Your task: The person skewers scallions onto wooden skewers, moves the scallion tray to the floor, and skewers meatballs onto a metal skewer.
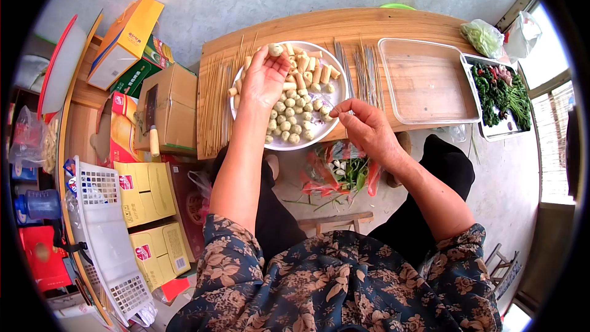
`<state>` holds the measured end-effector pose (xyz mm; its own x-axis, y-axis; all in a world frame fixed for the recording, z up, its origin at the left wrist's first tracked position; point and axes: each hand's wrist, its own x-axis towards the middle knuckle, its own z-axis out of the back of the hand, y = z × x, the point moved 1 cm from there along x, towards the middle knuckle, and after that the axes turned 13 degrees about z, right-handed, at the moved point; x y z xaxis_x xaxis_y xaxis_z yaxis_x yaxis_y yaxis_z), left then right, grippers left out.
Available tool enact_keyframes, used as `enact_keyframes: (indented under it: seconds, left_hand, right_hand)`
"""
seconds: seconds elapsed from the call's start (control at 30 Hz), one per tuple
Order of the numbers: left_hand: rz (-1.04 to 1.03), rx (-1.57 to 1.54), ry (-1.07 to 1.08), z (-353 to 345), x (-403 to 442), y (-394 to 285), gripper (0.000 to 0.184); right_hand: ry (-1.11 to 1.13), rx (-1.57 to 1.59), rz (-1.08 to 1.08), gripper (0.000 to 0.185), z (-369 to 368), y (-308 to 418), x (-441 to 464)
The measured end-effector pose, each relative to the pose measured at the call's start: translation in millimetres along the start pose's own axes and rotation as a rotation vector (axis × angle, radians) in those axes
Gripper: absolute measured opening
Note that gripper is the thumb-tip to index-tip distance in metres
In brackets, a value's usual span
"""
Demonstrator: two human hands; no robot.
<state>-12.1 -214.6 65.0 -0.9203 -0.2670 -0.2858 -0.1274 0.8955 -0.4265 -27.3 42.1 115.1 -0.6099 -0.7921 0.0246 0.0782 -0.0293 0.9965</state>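
Note:
My left hand [265, 77] is raised over the left part of a white round plate [334, 64], its fingers curled up around a pale greenish food ball [275, 50]. My right hand [367, 130] hovers at the plate's right edge, thumb and forefinger pinched together; whatever is between them is too thin to make out. Several speckled, greenish balls [295, 139] lie in the near part of the plate. Behind them is a heap of pale cylindrical food pieces [316, 75], partly hidden by my left hand.
Thin wooden skewers [215, 107] lie left of the plate, metal skewers [367, 71] right of it. A clear plastic tub [430, 117], a tray of leafy greens [507, 95] and a bagged cabbage [484, 38] stand farther right. Below the table sits a red bag of greens [350, 175]; boxes [175, 107] stand left.

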Motion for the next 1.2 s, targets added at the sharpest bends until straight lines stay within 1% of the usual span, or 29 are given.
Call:
enact_keyframes:
  seconds: [0.07, 0.23, 0.33, 0.43, 0.57, 0.63, 0.73, 0.77, 0.83, 0.9, 0.97, 1.0, 1.03, 1.1, 1.13, 1.2]
  left_hand:
    - [0.006, 0.015, -0.009, -1.8, -0.6, 1.7, 0.019]
    - [0.032, 0.035, -0.003, -4.8, -2.8, 6.3, 0.020]
    - [0.017, 0.026, -0.015, -6.1, -1.9, 8.1, 0.021]
    - [0.019, 0.032, -0.038, -6.8, -1.3, 9.8, 0.018]
    - [0.080, 0.039, 0.004, -10.8, -3.0, 20.1, 0.017]
    - [0.104, 0.066, 0.006, -10.7, -5.1, 26.3, 0.017]
    - [0.179, 0.135, 0.068, -14.1, -7.7, 39.5, 0.021]
    - [0.184, 0.133, 0.070, -14.5, -8.1, 42.1, 0.021]
    - [0.259, 0.190, 0.162, -17.6, -11.1, 47.3, 0.022]
    - [0.281, 0.224, 0.114, -22.4, -13.9, 53.7, 0.024]
    - [0.329, 0.273, 0.237, -22.5, -9.9, 56.5, 0.029]
    - [0.294, 0.312, 0.202, -18.5, -6.4, 54.8, 0.032]
    - [0.290, 0.381, 0.176, -19.9, -7.3, 52.3, 0.033]
    - [0.177, 0.717, 0.085, -19.6, -7.5, 52.8, 0.029]
    - [0.165, 0.951, 0.030, -11.5, -1.7, 57.1, 0.024]
    - [0.045, 1.537, 0.023, 0.7, 5.3, 74.4, 0.018]
  right_hand:
    - [0.002, 0.013, -0.032, 0.018, 0.3, 0.0, 0.3]
    - [-0.024, -0.013, 0.024, 0.019, -2.7, -2.2, 2.7]
    - [-0.030, 0.002, 0.010, 0.019, -3.7, 1.2, 3.0]
    - [-0.015, -0.009, -0.014, 0.019, -4.2, 0.8, 4.2]
    - [-0.039, 0.006, 0.000, 0.019, -4.3, 0.2, 6.5]
    - [-0.078, -0.004, 0.090, 0.019, -5.7, -5.4, 11.9]
    - [-0.112, -0.008, 0.138, 0.018, -4.2, -6.7, 16.9]
    - [-0.117, -0.011, 0.135, 0.018, -3.0, -7.1, 18.2]
    - [-0.115, 0.080, 0.057, 0.017, -1.2, -8.9, 21.6]
    - [-0.136, 0.102, 0.074, 0.016, 2.1, -13.7, 26.7]
    - [-0.185, 0.120, 0.100, 0.017, 6.9, -16.8, 28.4]
    - [-0.210, 0.130, 0.113, 0.017, 8.3, -18.5, 30.3]
    - [-0.208, 0.116, 0.138, 0.017, 11.5, -18.4, 32.2]
    - [-0.243, 0.129, 0.129, 0.017, 15.1, -12.3, 29.7]
    - [-0.226, 0.096, 0.133, 0.019, 15.0, -9.9, 28.2]
    - [-0.234, 0.116, 0.139, 0.018, 20.2, -10.1, 25.4]
